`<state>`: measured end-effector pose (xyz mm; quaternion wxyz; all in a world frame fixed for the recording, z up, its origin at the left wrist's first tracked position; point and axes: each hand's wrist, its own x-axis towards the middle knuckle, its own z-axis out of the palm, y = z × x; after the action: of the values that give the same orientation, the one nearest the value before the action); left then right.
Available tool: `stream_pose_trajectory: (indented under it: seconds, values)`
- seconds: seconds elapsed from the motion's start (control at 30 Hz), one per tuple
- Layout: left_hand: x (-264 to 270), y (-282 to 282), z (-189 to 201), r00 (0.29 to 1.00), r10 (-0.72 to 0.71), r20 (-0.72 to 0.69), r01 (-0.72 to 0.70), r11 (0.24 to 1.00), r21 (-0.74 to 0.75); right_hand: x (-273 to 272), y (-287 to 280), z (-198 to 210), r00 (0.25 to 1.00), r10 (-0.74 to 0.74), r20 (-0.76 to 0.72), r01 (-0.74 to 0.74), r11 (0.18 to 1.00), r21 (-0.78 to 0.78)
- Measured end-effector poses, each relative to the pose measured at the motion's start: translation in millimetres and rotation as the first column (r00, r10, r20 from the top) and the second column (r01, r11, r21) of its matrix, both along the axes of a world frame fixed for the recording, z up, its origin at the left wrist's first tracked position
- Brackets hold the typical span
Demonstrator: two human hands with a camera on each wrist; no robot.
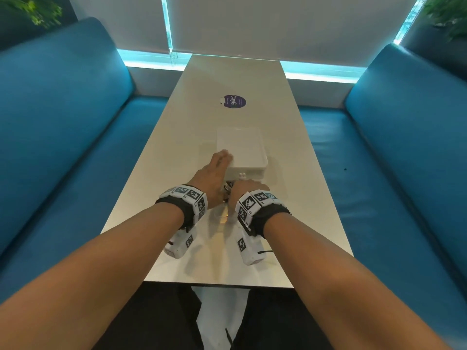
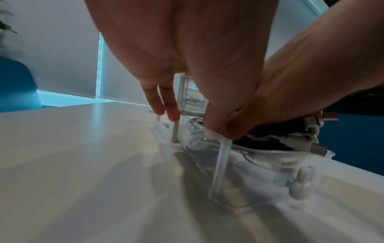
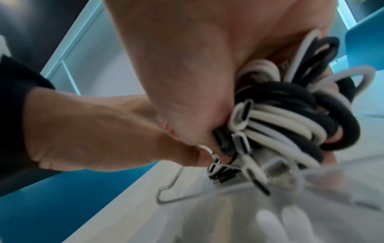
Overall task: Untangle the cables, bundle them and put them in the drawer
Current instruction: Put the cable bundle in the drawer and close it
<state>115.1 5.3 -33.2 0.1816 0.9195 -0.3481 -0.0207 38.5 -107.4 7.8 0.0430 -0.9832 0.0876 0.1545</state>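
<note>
Fingers of right hand (image 1: 249, 192) clutch cables (image 3: 290, 118); left hand (image 1: 214, 173) flat on drawer (image 1: 241, 147); white table (image 1: 177, 147), blue sofas (image 1: 63, 109).

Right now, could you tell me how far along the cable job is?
Done, it seems: the black and white cables are coiled into one bundle. In hand: the right hand grips that bundle and lowers it into the open clear drawer, while the left hand rests with straight fingers on the white drawer box, steadying it. Left: letting go of the bundle and pushing the drawer shut.
</note>
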Motion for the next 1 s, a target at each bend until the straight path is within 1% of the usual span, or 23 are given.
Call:
stream_pose_trajectory:
  seconds: [0.07,0.17,0.27,0.37,0.47,0.53,0.6,0.63,0.73,0.8,0.83,0.87,0.9,0.93,1.0]
  values:
    - [-0.4,4.2,-2.8,1.0,-0.008,-0.025,0.009,1.0,0.005,0.1,4.1,-1.2,0.999,-0.041,0.016,0.04,0.999,0.021]
    - [-1.3,6.6,-1.4,0.999,-0.019,-0.047,0.021,0.999,0.025,-0.2,6.3,-5.3,0.996,-0.082,0.025,0.082,0.997,0.011]
    - [-5.9,8.9,0.6,0.995,-0.026,-0.1,0.031,0.998,0.051,6.4,7.8,-9.9,0.985,-0.166,-0.043,0.169,0.983,0.074]
    - [-6.3,9.6,2.7,0.993,-0.007,-0.116,0.016,0.997,0.081,14.4,11.1,-12.5,0.975,-0.201,-0.09,0.212,0.968,0.136]
    - [-5.4,7.9,3.3,0.991,-0.003,-0.133,0.012,0.997,0.07,14.3,10.2,-16.1,0.948,-0.313,-0.061,0.319,0.924,0.211]
    - [-6.8,7.8,3.4,0.99,0.0,-0.143,0.009,0.998,0.06,9.4,11.2,-20.2,0.925,-0.381,-0.004,0.369,0.893,0.258]
    - [-7.5,8.1,3.3,0.992,0.003,-0.129,0.005,0.998,0.058,7.0,13.4,-25.9,0.922,-0.383,0.057,0.356,0.897,0.26]
    - [-7.1,7.8,3.9,0.992,0.006,-0.124,0.001,0.998,0.06,5.6,14.2,-26.0,0.93,-0.363,0.058,0.339,0.908,0.247]
    - [-5.5,5.6,7.0,0.992,0.023,-0.125,-0.014,0.997,0.074,11.1,16.6,-23.7,0.954,-0.297,0.028,0.283,0.929,0.239]
    - [-5.8,3.4,10.0,0.991,0.033,-0.127,-0.022,0.996,0.087,10.4,13.0,-14.0,0.967,-0.255,0.013,0.24,0.924,0.297]
    - [-6.0,3.2,11.1,0.991,0.039,-0.128,-0.026,0.995,0.098,11.0,10.6,-11.7,0.978,-0.208,-0.002,0.197,0.926,0.321]
    - [-6.3,3.2,12.2,0.991,0.042,-0.125,-0.028,0.993,0.111,11.2,7.8,-10.9,0.983,-0.178,-0.037,0.18,0.929,0.323]
    - [-6.2,3.4,13.1,0.992,0.042,-0.118,-0.028,0.992,0.125,10.5,3.7,-10.2,0.98,-0.183,-0.075,0.198,0.931,0.308]
    - [-5.8,3.6,14.3,0.993,0.04,-0.109,-0.025,0.99,0.138,10.1,2.0,-7.2,0.977,-0.195,-0.082,0.21,0.94,0.269]
    - [-5.5,4.3,16.6,0.995,0.03,-0.095,-0.014,0.986,0.166,10.4,-0.7,-5.6,0.975,-0.222,-0.032,0.223,0.945,0.241]
